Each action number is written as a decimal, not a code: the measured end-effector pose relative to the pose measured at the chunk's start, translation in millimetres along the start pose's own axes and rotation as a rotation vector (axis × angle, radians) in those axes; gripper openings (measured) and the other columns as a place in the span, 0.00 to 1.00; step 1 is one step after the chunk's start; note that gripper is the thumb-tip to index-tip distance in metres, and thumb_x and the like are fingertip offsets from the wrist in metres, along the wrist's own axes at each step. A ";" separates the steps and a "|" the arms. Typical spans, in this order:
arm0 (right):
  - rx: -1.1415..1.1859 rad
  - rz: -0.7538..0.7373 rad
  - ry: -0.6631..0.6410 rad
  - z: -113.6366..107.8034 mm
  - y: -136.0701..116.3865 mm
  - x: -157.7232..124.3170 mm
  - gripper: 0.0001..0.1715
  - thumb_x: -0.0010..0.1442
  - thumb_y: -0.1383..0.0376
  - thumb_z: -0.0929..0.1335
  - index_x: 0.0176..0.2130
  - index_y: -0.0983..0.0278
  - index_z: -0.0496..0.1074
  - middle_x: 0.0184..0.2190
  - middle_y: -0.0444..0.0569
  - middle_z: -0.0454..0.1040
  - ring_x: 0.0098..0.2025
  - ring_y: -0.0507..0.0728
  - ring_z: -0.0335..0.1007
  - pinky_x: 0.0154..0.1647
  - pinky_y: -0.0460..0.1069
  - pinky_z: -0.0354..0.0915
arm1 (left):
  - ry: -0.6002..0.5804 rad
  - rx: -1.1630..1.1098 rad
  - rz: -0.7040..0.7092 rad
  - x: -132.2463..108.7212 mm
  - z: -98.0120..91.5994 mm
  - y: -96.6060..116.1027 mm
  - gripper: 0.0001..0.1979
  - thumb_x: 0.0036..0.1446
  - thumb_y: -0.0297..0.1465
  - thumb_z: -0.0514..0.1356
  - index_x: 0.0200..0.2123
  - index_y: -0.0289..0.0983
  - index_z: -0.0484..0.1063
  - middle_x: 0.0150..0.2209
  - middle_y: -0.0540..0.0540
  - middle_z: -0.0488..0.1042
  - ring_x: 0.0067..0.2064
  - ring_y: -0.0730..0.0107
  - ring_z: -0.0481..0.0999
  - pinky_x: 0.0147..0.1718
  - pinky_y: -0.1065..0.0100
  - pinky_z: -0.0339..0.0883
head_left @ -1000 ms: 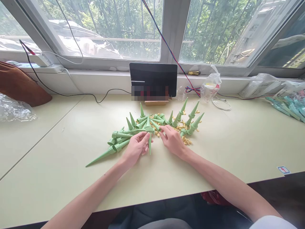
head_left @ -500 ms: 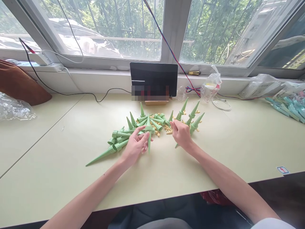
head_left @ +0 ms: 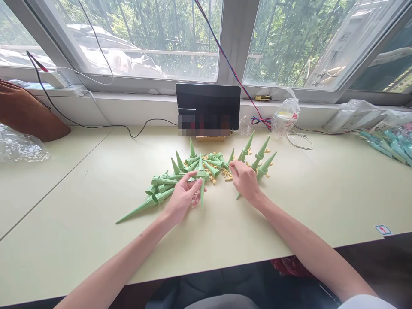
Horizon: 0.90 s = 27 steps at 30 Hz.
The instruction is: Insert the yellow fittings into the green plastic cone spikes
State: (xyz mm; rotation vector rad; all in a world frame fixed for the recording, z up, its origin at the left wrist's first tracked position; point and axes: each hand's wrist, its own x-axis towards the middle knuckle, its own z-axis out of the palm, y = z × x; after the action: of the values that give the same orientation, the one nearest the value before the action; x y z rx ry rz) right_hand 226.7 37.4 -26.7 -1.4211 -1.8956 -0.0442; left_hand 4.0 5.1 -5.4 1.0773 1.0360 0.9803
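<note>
A heap of green plastic cone spikes (head_left: 193,169) lies on the pale table (head_left: 96,214), mixed with small yellow plastic pieces (head_left: 227,174). My left hand (head_left: 182,198) grips one green spike (head_left: 201,184) by its collar, point down toward me. My right hand (head_left: 245,180) is closed in a pinch over the yellow pieces, beside several upright spikes (head_left: 260,159); what its fingers hold is hidden. One long spike (head_left: 138,209) lies flat at the left of the heap.
A dark tablet (head_left: 207,107) stands on a small wooden stand behind the heap. A black cable (head_left: 106,126), a brown bag (head_left: 25,113), clear plastic bags (head_left: 285,116) and teal parts (head_left: 392,143) lie along the window side.
My right hand moved from beside the held spike to the right, onto the yellow pieces, and closed in a pinch. My left hand stayed in place with its spike.
</note>
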 end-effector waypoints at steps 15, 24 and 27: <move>-0.039 0.098 -0.318 1.2 -6.1 -2.3 0.14 0.62 0.71 0.69 0.49 0.63 0.70 0.42 0.51 0.79 0.42 0.60 0.76 0.38 0.49 0.66 | 0.011 -0.018 -0.015 1.7 0.7 -2.3 0.30 0.53 0.47 0.67 0.53 0.40 0.64 0.25 0.52 0.72 0.18 0.81 0.59 0.15 0.77 0.55; 0.028 0.026 -0.364 2.1 -9.6 -3.2 0.16 0.63 0.72 0.68 0.51 0.63 0.70 0.42 0.51 0.78 0.43 0.60 0.76 0.42 0.50 0.67 | 0.005 -0.015 -0.014 1.1 0.1 -1.7 0.29 0.53 0.47 0.67 0.52 0.40 0.64 0.26 0.51 0.74 0.18 0.80 0.61 0.15 0.76 0.54; 0.044 -0.014 -0.374 3.6 -9.0 -4.3 0.16 0.63 0.74 0.67 0.51 0.63 0.70 0.43 0.51 0.77 0.45 0.59 0.75 0.43 0.49 0.67 | 0.000 -0.012 -0.015 0.8 0.1 -1.1 0.28 0.53 0.47 0.67 0.52 0.40 0.64 0.27 0.50 0.75 0.18 0.81 0.59 0.16 0.76 0.55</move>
State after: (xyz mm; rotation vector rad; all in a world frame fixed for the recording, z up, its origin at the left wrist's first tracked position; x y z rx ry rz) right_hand 217.7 32.0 -28.2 -1.4627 -2.1903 0.2729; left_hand 4.5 5.6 -6.6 1.0590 1.0352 0.9733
